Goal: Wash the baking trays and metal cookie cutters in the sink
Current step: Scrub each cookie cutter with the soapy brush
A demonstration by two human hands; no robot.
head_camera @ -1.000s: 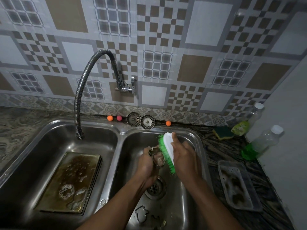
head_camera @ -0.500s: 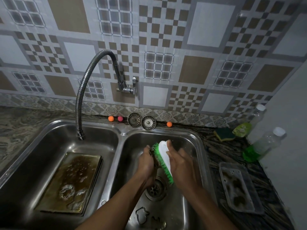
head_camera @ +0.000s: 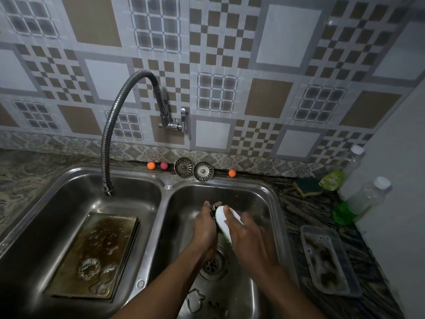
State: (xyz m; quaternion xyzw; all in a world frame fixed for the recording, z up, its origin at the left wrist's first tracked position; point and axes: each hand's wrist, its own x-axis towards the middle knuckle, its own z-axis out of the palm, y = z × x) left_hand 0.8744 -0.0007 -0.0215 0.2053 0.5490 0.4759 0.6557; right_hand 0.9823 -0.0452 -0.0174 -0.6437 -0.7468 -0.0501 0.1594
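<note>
Over the right sink basin (head_camera: 264,199), my left hand (head_camera: 205,226) grips a small metal cookie cutter (head_camera: 213,207), mostly hidden by my fingers. My right hand (head_camera: 249,240) holds a white scrubbing brush with green bristles (head_camera: 226,217) pressed against the cutter. Stacked baking trays (head_camera: 96,254), brown and soapy, lie in the left basin with a flower-shaped cutter (head_camera: 88,268) on top. Loose cutters (head_camera: 195,300) lie at the near end of the right basin beside the drain (head_camera: 213,264).
A flexible faucet (head_camera: 110,143) hangs over the left basin. Two strainers (head_camera: 193,169) and small coloured balls (head_camera: 151,165) sit on the back ledge. On the right counter are a clear tray (head_camera: 328,261), a sponge (head_camera: 307,186) and two bottles of green liquid (head_camera: 358,201).
Both hands have moved away from me toward the back of the basin, and the brush has turned over the cutter so its white back faces up and most green bristles are hidden.
</note>
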